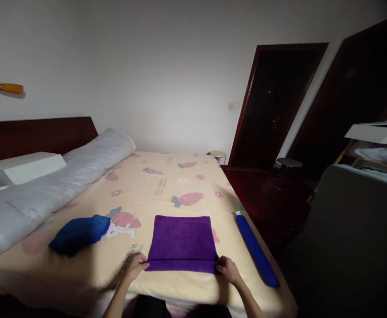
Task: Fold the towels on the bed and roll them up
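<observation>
Squarely laid purple cloth (182,238); folded strip (181,265) runs left-right.

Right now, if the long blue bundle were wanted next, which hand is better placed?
Probably the right hand: it holds the purple cloth by its near right corner, and the blue bundle lies on that side. The left hand holds the near left corner, farther away.

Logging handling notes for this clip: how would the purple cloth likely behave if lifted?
The purple cloth is probably floppy: its near edge looks folded over. Lying flat and thin, it seems light. Its matte surface suggests little slipping.
</observation>
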`<state>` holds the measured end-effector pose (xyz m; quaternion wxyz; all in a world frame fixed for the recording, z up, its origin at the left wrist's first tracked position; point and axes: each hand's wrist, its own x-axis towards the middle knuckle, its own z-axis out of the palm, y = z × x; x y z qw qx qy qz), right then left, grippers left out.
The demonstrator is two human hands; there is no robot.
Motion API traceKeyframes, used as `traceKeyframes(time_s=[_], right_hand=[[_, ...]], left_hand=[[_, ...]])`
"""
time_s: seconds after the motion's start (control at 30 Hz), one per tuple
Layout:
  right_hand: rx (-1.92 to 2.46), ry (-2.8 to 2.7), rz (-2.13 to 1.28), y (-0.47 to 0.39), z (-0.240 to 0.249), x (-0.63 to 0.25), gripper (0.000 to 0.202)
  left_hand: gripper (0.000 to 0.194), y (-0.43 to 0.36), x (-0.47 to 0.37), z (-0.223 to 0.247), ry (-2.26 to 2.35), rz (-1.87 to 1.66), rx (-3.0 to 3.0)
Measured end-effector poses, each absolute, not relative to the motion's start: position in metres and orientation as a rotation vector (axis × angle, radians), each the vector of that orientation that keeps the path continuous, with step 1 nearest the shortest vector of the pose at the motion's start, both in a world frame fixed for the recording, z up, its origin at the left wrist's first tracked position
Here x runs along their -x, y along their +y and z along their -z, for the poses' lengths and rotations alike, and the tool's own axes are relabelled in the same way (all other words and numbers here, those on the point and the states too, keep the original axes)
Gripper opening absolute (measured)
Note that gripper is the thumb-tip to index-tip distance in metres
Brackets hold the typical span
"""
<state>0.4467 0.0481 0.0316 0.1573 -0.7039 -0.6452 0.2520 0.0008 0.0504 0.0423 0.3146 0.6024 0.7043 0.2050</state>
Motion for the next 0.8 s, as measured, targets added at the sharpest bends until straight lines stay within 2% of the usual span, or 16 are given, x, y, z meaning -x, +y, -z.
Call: traceKeyframes(time_s=[0.07,0.17,0.27,0.37,0.43,0.5,0.63,0.8], right_hand=[[2.074,-1.823,-0.617,0.045,-0.032,-0.44,0.018],[2.119,-1.786,-0.403,0.029,-0.028,-0.408,0.038],[1.881,-1.936,-0.229,0.007,-0.018,-0.353,0.054],[1.608,-2.132,-0.248,-0.008,-0.003,-0.303,0.058],[1.589,-2.177,-0.293,-0.013,0.007,-0.285,0.058],[1.621,-2.177,-0.303,-0.013,0.015,-0.278,0.059],[1.595,-2.201,-0.269,-0.009,0.02,-0.286,0.058],[1.854,-2.051,-0.183,-0.01,0.019,-0.352,0.058]], left_hand=[[0.007,0.05,-0.005,-0.044,1.944,-0.504,-1.599],[0.015,0.043,-0.022,-0.043,2.148,-0.496,-1.62],[0.021,0.032,-0.042,-0.038,2.344,-0.523,-1.615],[0.027,0.021,-0.055,-0.033,2.471,-0.55,-1.594],[0.032,0.014,-0.062,-0.029,2.514,-0.593,-1.678],[0.039,0.007,-0.073,-0.025,2.383,-0.603,-1.947],[0.055,-0.004,-0.101,-0.009,1.806,-0.493,-2.521],[0.058,0.0,-0.088,0.007,1.893,-0.418,-2.607]])
